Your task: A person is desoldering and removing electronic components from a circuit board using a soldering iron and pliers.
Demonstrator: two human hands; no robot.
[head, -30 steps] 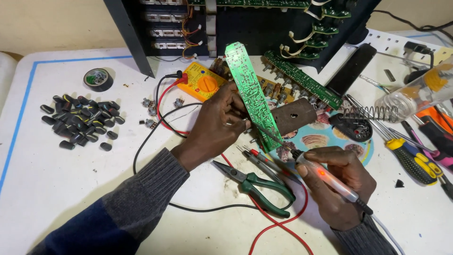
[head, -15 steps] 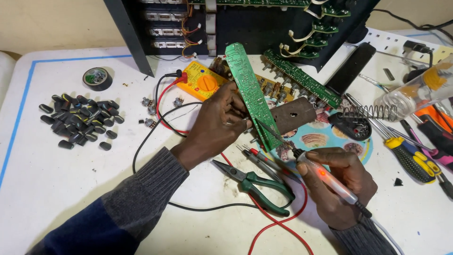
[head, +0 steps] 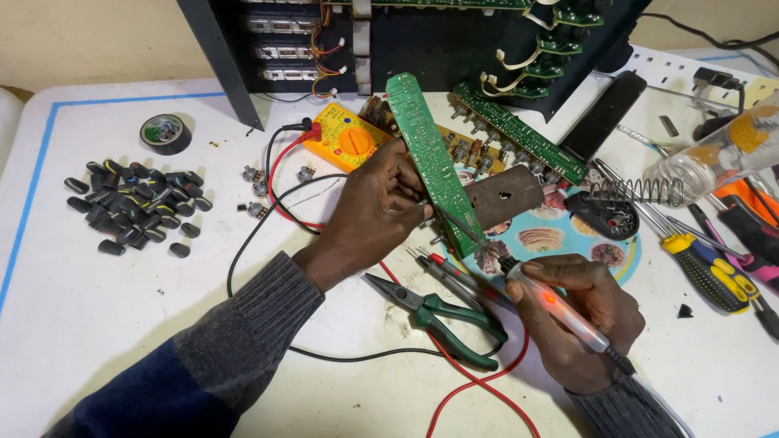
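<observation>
My left hand (head: 375,212) grips a long, narrow green circuit board (head: 430,154) and holds it tilted on edge above the white table (head: 97,324). My right hand (head: 580,320) holds a white pen-shaped soldering iron (head: 556,310) with a small orange light. Its thin tip touches the lower part of the board. Green-handled pliers (head: 442,318) and two red and black meter probes (head: 454,272) lie between my hands.
A yellow multimeter (head: 350,142) sits behind the board beside an open black chassis (head: 422,40) with more green boards. Several black knobs (head: 134,207) and a tape roll (head: 165,132) lie left. A coiled iron stand (head: 633,193), screwdrivers (head: 714,272) and a plastic bottle (head: 714,158) lie right.
My left hand has shifted the board a little. The soldering iron stays at the lower end of the board.
</observation>
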